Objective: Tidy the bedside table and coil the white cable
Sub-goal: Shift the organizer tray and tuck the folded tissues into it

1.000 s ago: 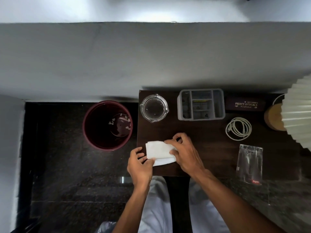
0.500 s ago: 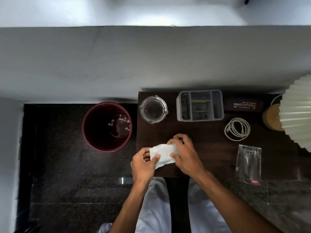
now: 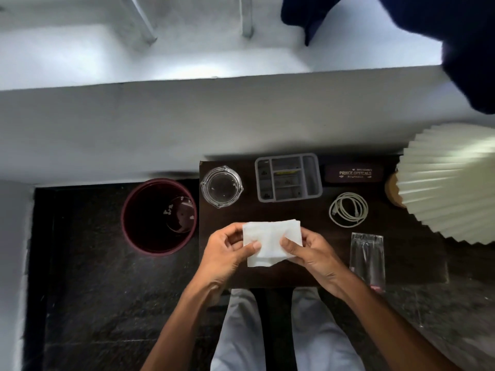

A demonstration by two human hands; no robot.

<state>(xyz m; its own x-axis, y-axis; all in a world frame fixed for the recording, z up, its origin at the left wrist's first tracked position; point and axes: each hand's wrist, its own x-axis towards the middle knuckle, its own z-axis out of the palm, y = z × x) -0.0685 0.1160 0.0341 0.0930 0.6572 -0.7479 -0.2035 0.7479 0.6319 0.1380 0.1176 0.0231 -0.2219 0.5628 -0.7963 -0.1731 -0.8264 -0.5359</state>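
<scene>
A folded white tissue [image 3: 269,242] is held just above the front of the dark wooden bedside table [image 3: 289,218]. My left hand [image 3: 227,253] pinches its left edge and my right hand [image 3: 308,253] pinches its right edge, thumbs on top. The white cable [image 3: 348,209] lies coiled in a ring on the table to the right. A clear glass ashtray [image 3: 221,190] sits at the back left, a grey divided organiser tray [image 3: 288,180] beside it, and a dark glasses case [image 3: 355,174] behind the cable.
A maroon waste bin [image 3: 159,216] with scraps inside stands on the dark floor left of the table. A pleated white lampshade [image 3: 452,180] overhangs the right side above a wooden lamp base [image 3: 392,188]. A clear plastic packet [image 3: 367,257] lies at the front right edge.
Both hands have lifted the tissue off the table and spread apart, so it now shows as a wider flat rectangle. The view has tilted up.
</scene>
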